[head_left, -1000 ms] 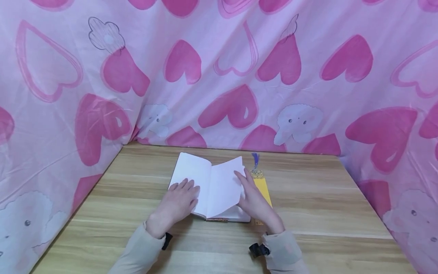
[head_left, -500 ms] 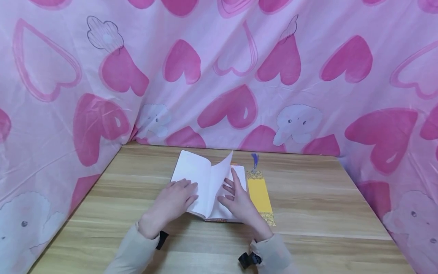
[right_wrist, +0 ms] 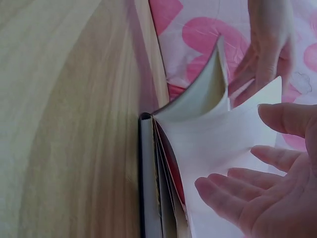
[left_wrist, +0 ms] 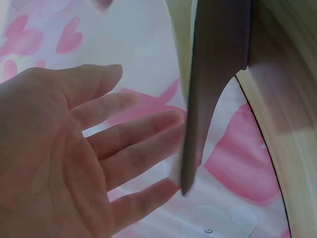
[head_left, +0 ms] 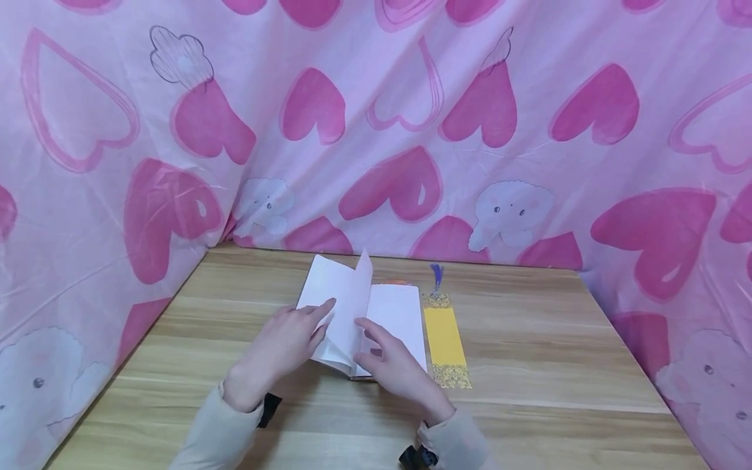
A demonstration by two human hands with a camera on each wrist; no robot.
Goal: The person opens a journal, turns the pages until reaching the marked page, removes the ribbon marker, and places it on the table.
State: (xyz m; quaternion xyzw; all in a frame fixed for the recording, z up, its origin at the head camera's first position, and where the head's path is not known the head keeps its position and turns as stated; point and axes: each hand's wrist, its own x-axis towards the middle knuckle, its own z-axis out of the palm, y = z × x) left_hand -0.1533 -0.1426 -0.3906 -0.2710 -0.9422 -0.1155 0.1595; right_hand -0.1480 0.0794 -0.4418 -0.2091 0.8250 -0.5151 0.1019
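An open notebook (head_left: 397, 313) with blank white pages lies on the table, and one page (head_left: 362, 281) stands raised near the fold, leaning left. My left hand (head_left: 288, 339) is at the left half, its fingers extended at the paper; in the left wrist view the fingertips (left_wrist: 171, 119) reach the edge of the lifted cover side. My right hand (head_left: 393, 362) is over the lower right half, fingers spread and fairly straight against the turning page (right_wrist: 218, 144) in the right wrist view. A yellow bookmark (head_left: 445, 336) with gold patterned ends and a blue tassel (head_left: 437, 277) lies right of the notebook.
The wooden table (head_left: 546, 365) meets a pink heart-patterned cloth (head_left: 388, 183) at its back and sides. Black wrist straps (head_left: 418, 457) sit at both sleeves. Something red (right_wrist: 171, 171) shows between the notebook's layers in the right wrist view.
The right hand has moved left, swinging the page from the right side over toward the left. The bookmark and the right-hand page are now uncovered. The left hand has shifted slightly left.
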